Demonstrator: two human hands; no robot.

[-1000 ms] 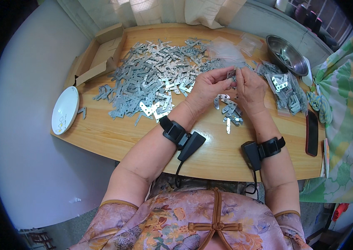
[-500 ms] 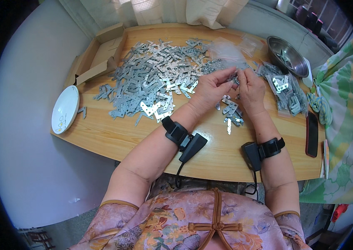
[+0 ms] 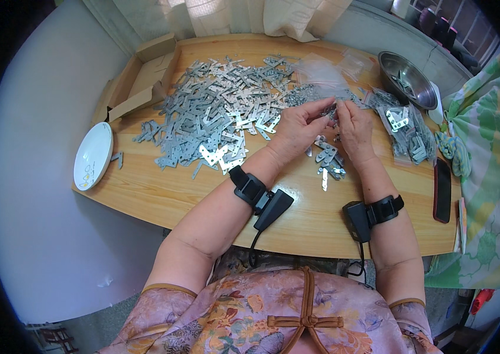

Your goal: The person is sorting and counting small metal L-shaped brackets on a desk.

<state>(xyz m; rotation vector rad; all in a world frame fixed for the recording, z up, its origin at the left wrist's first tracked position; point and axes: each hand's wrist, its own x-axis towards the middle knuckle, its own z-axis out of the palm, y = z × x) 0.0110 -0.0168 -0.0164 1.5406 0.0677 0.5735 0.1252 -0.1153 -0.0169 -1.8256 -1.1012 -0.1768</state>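
Two hands meet above the wooden table [image 3: 161,197]: left hand [image 3: 298,127] and right hand [image 3: 353,128] pinch one small metal bracket [image 3: 332,113] together between closed fingertips, beside one big bracket heap [image 3: 217,115], one steel bowl [image 3: 406,74], one white plate [image 3: 92,155].

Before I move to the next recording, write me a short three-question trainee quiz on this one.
1. True or false: the left hand and the right hand are brought together above the wooden table, with a small metal piece between their fingertips.
2. Which lies nearest the table's left edge? A) white plate B) steel bowl C) black phone
3. Fill in: the big heap of flat metal brackets lies to the person's ____ of the hands.

Key: 1 true; 2 A; 3 left.
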